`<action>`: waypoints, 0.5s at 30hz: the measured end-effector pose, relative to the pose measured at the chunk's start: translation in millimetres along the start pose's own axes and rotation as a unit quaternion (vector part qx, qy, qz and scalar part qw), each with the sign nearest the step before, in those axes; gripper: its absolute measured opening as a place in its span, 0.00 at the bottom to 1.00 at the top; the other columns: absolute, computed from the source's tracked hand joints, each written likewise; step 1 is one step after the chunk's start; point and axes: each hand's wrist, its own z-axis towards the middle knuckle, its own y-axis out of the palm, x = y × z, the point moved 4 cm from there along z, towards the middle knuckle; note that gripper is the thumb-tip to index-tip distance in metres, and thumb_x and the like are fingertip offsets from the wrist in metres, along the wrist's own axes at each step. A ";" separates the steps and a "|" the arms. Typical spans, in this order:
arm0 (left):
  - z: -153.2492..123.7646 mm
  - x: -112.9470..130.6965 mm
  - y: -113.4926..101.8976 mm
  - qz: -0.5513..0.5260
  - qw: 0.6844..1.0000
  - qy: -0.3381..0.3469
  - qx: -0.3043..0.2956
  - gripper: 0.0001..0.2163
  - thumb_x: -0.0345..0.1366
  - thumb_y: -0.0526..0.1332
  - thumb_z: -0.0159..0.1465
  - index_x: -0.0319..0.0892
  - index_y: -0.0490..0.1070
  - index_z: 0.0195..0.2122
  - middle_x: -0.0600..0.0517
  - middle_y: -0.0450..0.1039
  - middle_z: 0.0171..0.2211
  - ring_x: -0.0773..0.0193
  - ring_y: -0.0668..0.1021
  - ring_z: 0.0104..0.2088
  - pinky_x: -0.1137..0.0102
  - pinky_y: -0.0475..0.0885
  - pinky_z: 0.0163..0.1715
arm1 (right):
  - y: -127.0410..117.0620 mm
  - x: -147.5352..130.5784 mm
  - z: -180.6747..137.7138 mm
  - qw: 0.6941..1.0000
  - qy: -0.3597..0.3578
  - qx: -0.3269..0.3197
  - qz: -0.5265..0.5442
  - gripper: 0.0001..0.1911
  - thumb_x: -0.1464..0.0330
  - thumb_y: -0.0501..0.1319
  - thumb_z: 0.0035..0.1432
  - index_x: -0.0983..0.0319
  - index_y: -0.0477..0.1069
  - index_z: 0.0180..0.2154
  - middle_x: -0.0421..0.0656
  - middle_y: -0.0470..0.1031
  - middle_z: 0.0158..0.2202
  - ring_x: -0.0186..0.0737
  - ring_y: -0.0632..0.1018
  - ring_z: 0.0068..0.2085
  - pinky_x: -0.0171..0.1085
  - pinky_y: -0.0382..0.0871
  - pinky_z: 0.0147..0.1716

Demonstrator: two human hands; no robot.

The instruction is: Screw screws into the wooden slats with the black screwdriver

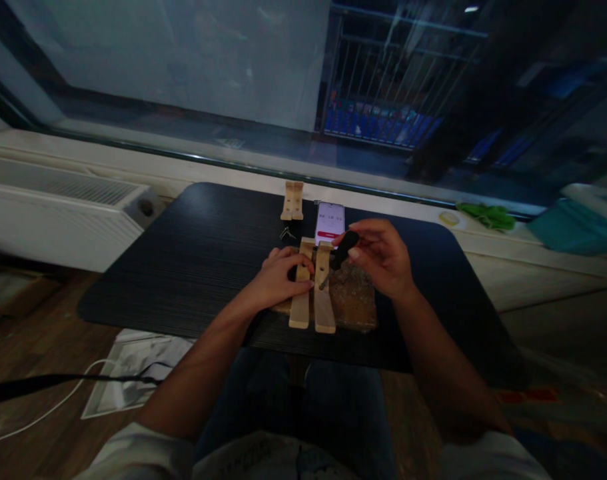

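My right hand [383, 257] grips the black handle of a screwdriver [345, 248], its shaft slanting down to the right-hand wooden bracket [324, 313]. The tip lies at or close to a hole in that piece; contact is hard to make out. With fingers curled, my left hand [286, 277] rests over the left-hand wooden bracket [300, 312], gripping its edge. Both pale pieces lie side by side on a worn wooden board [356, 300], with a narrow gap between them. What the left fingertips touch in the gap is too small to tell.
Behind the board are a lit phone [330, 223], several small metal screws [286, 233] and another pair of wooden brackets [292, 200]. The dark table [198, 267] stands against a window sill, with a radiator [68, 207] on the left and a teal container [573, 227] on the right.
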 end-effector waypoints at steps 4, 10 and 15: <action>0.3 -0.5 0.2 0.003 1.000 0.002 0.000 0.09 0.38 0.65 0.56 0.45 0.75 0.38 0.51 0.67 0.41 0.52 0.67 0.47 0.55 0.61 0.53 | -1.4 4.3 -1.1 1.000 0.004 0.020 -0.013 0.15 0.61 0.64 0.57 0.52 0.66 0.46 0.39 0.77 0.35 0.37 0.79 0.35 0.38 0.74 0.31; 0.2 0.3 0.3 0.008 1.000 0.004 -0.004 0.08 0.39 0.64 0.57 0.45 0.75 0.38 0.51 0.68 0.42 0.52 0.67 0.48 0.55 0.60 0.53 | -2.9 8.8 -0.5 0.998 0.011 0.049 -0.027 0.16 0.59 0.67 0.52 0.52 0.68 0.43 0.38 0.72 0.34 0.36 0.75 0.31 0.38 0.72 0.27; -0.6 1.1 -0.2 0.006 1.000 -0.003 -0.002 0.09 0.38 0.65 0.57 0.45 0.75 0.38 0.50 0.67 0.42 0.51 0.66 0.48 0.55 0.61 0.53 | -2.1 8.6 0.2 0.998 -0.011 0.057 -0.021 0.15 0.60 0.68 0.51 0.51 0.70 0.41 0.38 0.72 0.35 0.34 0.73 0.29 0.37 0.71 0.26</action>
